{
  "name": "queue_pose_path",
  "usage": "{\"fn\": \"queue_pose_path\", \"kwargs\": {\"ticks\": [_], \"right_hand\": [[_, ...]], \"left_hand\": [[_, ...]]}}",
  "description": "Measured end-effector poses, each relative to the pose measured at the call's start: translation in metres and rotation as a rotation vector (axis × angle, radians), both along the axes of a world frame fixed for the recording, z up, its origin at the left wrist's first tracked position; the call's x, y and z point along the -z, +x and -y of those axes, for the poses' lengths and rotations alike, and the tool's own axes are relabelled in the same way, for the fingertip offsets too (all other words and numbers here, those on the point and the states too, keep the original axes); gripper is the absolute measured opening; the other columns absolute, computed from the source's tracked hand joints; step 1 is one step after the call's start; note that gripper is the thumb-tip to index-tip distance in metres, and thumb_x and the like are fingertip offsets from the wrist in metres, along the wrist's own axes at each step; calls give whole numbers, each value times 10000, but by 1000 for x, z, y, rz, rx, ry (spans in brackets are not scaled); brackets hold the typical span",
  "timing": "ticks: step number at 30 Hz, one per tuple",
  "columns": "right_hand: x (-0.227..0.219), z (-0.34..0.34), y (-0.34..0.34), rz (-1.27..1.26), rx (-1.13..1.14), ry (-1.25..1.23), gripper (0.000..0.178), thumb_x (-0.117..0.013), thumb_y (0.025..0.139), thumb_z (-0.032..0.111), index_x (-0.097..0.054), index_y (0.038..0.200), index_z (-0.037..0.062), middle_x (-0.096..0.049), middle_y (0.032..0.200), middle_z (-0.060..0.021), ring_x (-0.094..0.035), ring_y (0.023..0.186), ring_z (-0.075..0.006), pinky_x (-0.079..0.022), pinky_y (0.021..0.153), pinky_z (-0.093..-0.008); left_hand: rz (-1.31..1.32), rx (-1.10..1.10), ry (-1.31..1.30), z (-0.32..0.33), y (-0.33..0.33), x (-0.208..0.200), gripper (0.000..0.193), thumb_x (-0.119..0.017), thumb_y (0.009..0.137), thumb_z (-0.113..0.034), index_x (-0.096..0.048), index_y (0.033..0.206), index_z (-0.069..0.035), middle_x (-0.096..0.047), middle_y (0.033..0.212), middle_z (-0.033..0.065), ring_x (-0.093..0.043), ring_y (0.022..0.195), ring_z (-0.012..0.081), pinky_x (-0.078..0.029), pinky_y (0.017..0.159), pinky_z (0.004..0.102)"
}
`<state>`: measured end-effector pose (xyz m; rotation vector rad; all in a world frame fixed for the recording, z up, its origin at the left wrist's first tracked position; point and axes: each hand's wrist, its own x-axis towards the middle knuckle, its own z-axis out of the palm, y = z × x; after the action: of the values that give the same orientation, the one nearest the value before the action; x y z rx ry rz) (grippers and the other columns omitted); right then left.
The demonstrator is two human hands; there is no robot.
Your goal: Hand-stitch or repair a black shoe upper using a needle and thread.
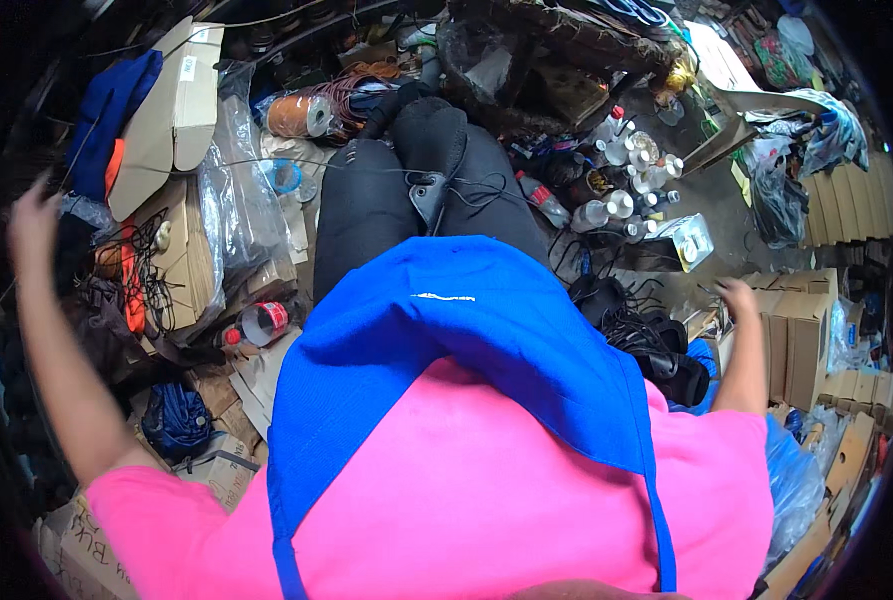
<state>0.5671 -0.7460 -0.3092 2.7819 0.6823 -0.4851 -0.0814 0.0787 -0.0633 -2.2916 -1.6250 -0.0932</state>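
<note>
On floor, seated | left hand (31, 215) raised, open, empty | right hand (738, 298) on boxes (801, 340), grip unclear | laces (631, 325) untouched

Pink short-sleeved tee (486, 490), sleeves ending above the elbows, forearms bare. Blue apron (446, 340) over it: wide bib, stitched hem, a narrow blue strap running down each side over the pink, small white mark near the top of the bib. Black trousers (386, 200), fabric slightly textured, thin black cord lying across the thighs. Left hand (31, 215) and right hand (738, 296) bare: no gloves, no rings or watch visible near the fingers. Left hand blurred, so finger detail is unreadable.
</note>
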Motion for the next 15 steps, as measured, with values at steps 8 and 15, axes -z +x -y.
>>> {"fn": "queue_pose_path", "kwargs": {"ticks": [8,15], "right_hand": [[-15,-359,-231,-453,-372,1054,373,-751,749,279,-670,1075,117,-565,941,-112,-560,931,-251,-454,813,-341],[-19,-358,-215,-778,-142,1000,206,-623,889,232,-563,872,36,-526,770,0,-485,773,-97,-427,699,-270]], "left_hand": [[382,1039,-811,211,196,181,597,-656,802,-97,-448,1361,-107,-538,1304,138,-489,1232,278,-371,1045,361],[595,663,-1074,159,178,173,253,-633,871,-244,-598,771,-14,-506,676,-19,-452,671,74,-396,606,275]]}}
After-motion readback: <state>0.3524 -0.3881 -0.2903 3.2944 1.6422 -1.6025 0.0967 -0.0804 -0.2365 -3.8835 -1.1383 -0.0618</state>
